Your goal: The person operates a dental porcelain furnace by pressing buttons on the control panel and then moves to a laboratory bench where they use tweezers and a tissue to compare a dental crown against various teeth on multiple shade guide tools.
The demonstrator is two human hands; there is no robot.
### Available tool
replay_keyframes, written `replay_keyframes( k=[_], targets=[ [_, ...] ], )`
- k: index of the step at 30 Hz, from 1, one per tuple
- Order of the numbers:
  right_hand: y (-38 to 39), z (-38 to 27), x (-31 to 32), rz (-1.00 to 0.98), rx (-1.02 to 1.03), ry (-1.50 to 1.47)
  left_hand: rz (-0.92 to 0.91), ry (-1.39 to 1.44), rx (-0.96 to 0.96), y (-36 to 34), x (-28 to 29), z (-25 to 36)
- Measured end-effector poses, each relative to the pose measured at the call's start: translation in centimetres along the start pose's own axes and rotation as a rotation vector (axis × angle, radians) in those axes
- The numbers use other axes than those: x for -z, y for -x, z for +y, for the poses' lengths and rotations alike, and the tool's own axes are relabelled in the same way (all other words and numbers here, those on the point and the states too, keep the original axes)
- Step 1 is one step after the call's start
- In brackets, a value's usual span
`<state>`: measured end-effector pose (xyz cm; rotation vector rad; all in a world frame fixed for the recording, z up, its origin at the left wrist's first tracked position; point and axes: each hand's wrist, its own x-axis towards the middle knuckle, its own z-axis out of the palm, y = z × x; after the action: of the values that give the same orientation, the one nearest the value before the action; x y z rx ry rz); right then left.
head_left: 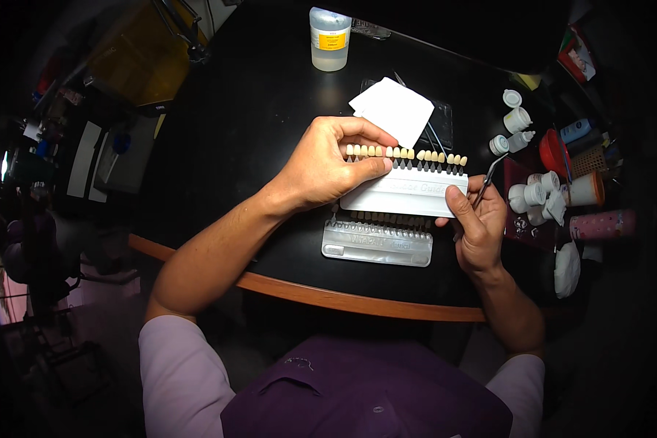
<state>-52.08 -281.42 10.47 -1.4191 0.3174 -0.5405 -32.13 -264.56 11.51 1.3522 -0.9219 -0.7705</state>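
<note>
My left hand (pixel 339 157) pinches the left part of a white dental shade guide (pixel 401 191) at its row of tooth-shaped tabs, thumb on the front, fingers behind. My right hand (pixel 482 223) grips the guide's right end with the thumb on its face, and a bent metal instrument (pixel 488 179) rises from among its fingers. Beneath the raised guide, a second, silver shade guide (pixel 376 248) lies on the black table (pixel 263 109). White paper squares (pixel 394 109) lie behind the guide on a dark pad (pixel 439 124), with thin metal instruments partly under them.
A bottle with a yellow label (pixel 329 51) stands at the back. Along the right are small white jars (pixel 525 196), a red bowl (pixel 552 150), a pink cylinder (pixel 602 224) and white crumpled material (pixel 566 266). A yellow translucent box (pixel 131 58) sits back left. The wooden table edge (pixel 321 298) runs in front.
</note>
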Motion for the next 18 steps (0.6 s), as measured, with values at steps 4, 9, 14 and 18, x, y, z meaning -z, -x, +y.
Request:
replay_keyframes(
  k=[4,9,14,18],
  targets=[
    [-0.04,-0.07,0.04,-0.001,-0.002,0.002,-0.015,-0.032,-0.002,-0.05,0.09,0.20],
    [0.04,-0.19,0.01,0.005,-0.009,0.002,-0.048,-0.026,-0.057,0.04,-0.15,0.49],
    [0.26,-0.20,-0.07,0.006,-0.014,-0.009,-0.073,-0.047,-0.082,0.20,-0.20,0.33],
    [0.26,0.07,-0.19,-0.003,-0.008,0.004,-0.042,-0.020,-0.075,0.27,-0.06,0.04]
  ],
)
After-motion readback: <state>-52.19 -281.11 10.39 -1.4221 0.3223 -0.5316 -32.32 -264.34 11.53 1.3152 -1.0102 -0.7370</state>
